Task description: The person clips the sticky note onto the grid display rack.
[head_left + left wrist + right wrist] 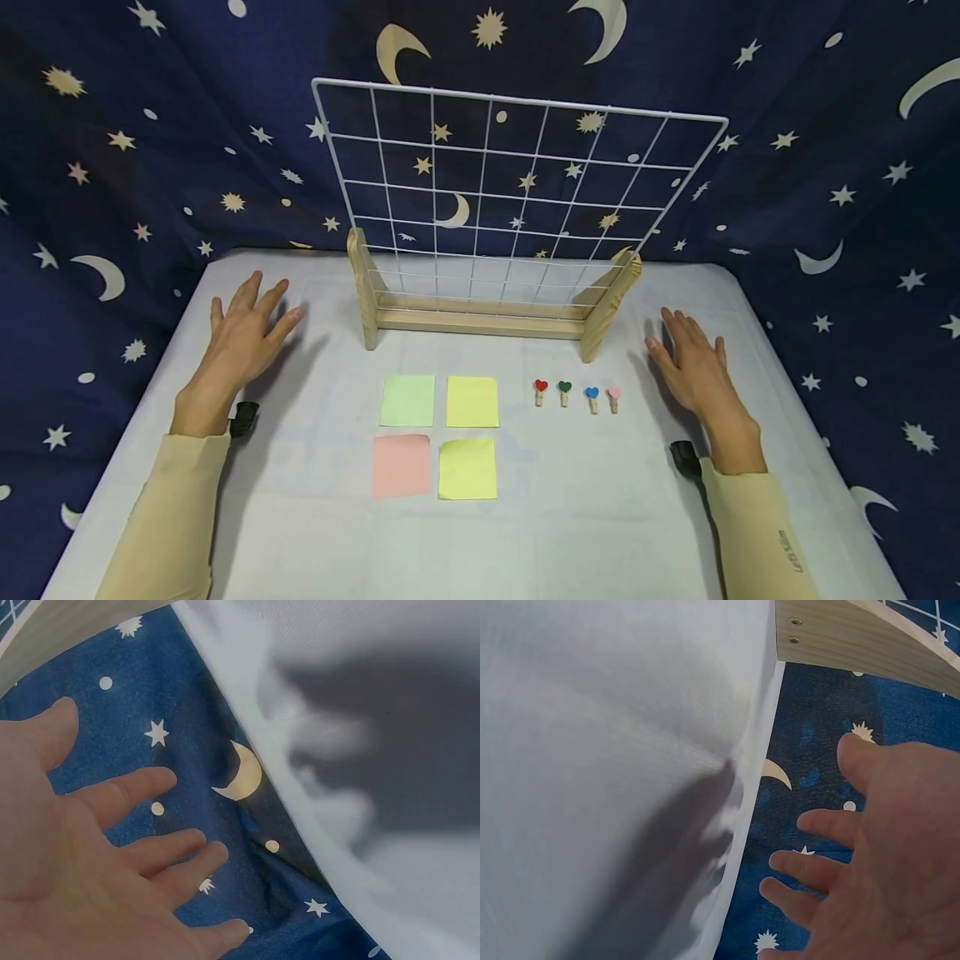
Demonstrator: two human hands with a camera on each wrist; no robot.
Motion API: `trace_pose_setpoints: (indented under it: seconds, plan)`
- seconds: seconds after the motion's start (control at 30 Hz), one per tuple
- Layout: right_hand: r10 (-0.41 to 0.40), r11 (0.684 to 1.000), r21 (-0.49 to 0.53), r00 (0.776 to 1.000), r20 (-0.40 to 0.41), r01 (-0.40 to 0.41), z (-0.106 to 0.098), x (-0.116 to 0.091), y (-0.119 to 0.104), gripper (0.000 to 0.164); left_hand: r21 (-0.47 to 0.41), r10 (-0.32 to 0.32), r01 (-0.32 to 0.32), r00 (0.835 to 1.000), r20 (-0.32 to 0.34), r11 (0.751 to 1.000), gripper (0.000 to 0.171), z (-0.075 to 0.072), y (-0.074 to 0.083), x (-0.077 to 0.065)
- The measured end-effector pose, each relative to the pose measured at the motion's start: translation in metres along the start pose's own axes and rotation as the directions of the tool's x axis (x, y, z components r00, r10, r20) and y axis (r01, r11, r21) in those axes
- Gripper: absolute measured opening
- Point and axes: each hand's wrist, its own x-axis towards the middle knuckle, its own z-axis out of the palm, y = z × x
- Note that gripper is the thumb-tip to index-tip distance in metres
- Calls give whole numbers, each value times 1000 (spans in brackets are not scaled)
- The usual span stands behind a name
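Note:
My left hand [243, 337] is over the left side of the white table, fingers spread, holding nothing. On the other side my right hand [696, 371] is likewise free, its fingers extended; the pink heart clothespin [614, 400] is the nearest small thing to it. Beside that one lie a blue heart clothespin [593, 400], a green one [565, 393] and a red one [540, 392], in a row. Left of these are sticky notes in two rows: green [407, 401] and yellow [472, 402] behind, pink [402, 466] and another yellow [468, 469] in front.
A white wire grid [487, 150] leans back in a wooden stand [480, 322] at the rear of the table [585, 533]. Dark blue curtain [247, 75] with moons and stars surrounds the back and sides. A black wrist device [243, 418] sits by my left sleeve.

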Motion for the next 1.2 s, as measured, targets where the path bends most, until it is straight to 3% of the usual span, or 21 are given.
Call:
trace_pose_setpoints:
  seconds: [0.23,0.43,0.6,0.87,0.97,1.2]
  plan:
    - [-12,1000,0,1000,-8,12,-1,-1,0,74,-1,11,-11,1000,0,1000,70,-1,1,-1]
    - [-8,1000,12,1000,5,8,-1,0,0,75,-22,62,-64,994,-86,998,63,1,1,-1]
    - [-25,999,43,1000,1,25,-2,-6,-2,72,-49,128,-139,975,-184,989,48,5,4,-2]
    - [-28,986,162,999,-46,35,2,-9,-13,71,-95,109,-147,940,-325,985,27,17,13,-1]
    - [-8,988,155,999,-52,16,5,-12,-15,70,-96,122,-160,940,-317,982,23,22,16,4]
    - [-15,989,149,998,-64,24,20,-23,-23,69,-119,115,-138,976,-187,983,17,30,18,5]
